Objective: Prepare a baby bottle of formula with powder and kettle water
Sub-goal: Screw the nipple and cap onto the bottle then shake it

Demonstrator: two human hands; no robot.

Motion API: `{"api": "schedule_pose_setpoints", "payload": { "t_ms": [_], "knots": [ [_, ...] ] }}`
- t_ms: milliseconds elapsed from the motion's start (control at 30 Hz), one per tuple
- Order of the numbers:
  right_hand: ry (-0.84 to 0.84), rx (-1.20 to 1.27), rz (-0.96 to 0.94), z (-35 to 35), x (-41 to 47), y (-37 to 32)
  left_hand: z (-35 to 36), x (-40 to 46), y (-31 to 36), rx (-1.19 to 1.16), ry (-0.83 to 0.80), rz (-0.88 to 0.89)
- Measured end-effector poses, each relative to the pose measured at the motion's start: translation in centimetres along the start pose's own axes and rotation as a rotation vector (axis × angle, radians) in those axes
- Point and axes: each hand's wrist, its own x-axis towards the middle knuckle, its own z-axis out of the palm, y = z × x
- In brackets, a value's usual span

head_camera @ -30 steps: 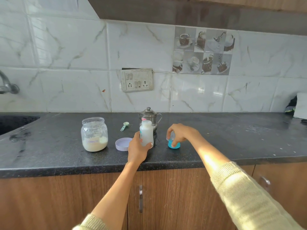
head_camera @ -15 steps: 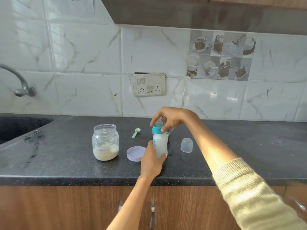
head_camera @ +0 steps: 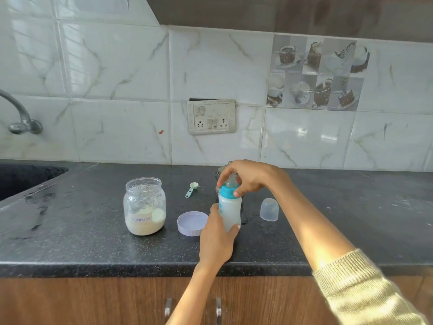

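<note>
Near the front edge of the black speckled counter stands the baby bottle, upright, cloudy white inside. Left hand is wrapped around its lower body, thumb on the right side, fingers curling round the left. Right hand comes in from above with fingertips pinched around the teal collar, and you can see the clear nipple poking up between the fingers. So both hands are gripping something, none loose.

Just left of the bottle, right beside the left hand, a lilac jar lid lies flat with its inside facing up. Further left is the glass formula jar, open, with pale powder filling roughly the bottom third and a handwritten "Formula" label. Behind the lid a little green measuring scoop lies on the counter, handle pointing toward the front.

To the right of the bottle, a bit apart, the clear dome cap sits open end down. Behind the right hand there's a metal kettle, mostly hidden, only a sliver showing.

Back wall is marble-look tile with a switch and socket plate, a sink and tap sit far left, and wood cabinet doors run below the counter.
</note>
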Motion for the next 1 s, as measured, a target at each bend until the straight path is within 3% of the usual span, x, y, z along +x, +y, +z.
{"api": "schedule_pose_setpoints", "payload": {
  "t_ms": [267, 433, 600, 733, 833, 900, 1000],
  "knots": [
    [-0.018, -0.01, 0.001, -0.2, 0.5, -0.1, -0.1, 0.1, -0.3, 0.019, 0.0, 0.027],
    [0.008, -0.061, 0.164, -0.5, 1.4, -0.8, -0.1, 0.1, -0.3, 0.013, 0.015, 0.048],
    [0.145, -0.343, 0.289, 0.9, 3.1, -1.9, 0.1, 0.3, 0.1, 0.028, 0.016, 0.032],
    [-0.076, -0.083, 0.361, -1.0, 2.3, -1.4, 0.1, 0.1, 0.1, 0.02, 0.007, 0.025],
    [-0.208, -0.061, 0.147, -1.9, 2.3, -0.9, 0.0, 0.1, -0.1, 0.031, 0.009, 0.013],
    [-0.167, -0.118, 0.109, -1.5, 2.7, -0.6, 0.1, 0.2, 0.0, 0.035, 0.011, 0.012],
    [-0.042, -0.061, 0.219, -0.6, 2.8, -0.4, 0.2, 0.2, 0.3, 0.036, 0.007, 0.011]
  ]
}}
